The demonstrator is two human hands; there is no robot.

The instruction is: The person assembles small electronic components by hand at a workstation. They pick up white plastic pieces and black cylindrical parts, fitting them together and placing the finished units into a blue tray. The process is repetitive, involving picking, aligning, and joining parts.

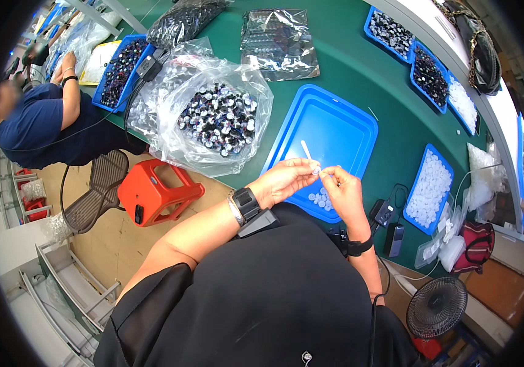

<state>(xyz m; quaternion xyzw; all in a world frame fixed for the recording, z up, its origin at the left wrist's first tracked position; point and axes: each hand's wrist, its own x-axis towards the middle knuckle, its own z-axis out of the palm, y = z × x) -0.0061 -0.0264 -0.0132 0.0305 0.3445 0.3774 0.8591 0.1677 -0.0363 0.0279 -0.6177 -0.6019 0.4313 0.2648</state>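
Note:
My left hand [283,180] reaches over a blue plastic tray [330,131] and pinches a small clear round piece [315,170] between thumb and fingertips. Close beside it, my right hand [344,192] has its thumb and fingers pressed together at the piece; whatever sits between those fingertips is hidden. A thin white stick [305,148] shows just above my left fingers; I cannot tell whether it is held or lies in the tray. Below my hands, several small clear round pieces [321,199] lie in the tray's near part.
An open plastic bag of dark-and-clear pieces [219,119] stands left of the tray. A blue tray of white pieces [428,189] is at right, near a black adapter [382,212]. Further blue trays [430,76] line the far right. A person [41,122] sits at left, beyond a red stool [155,192].

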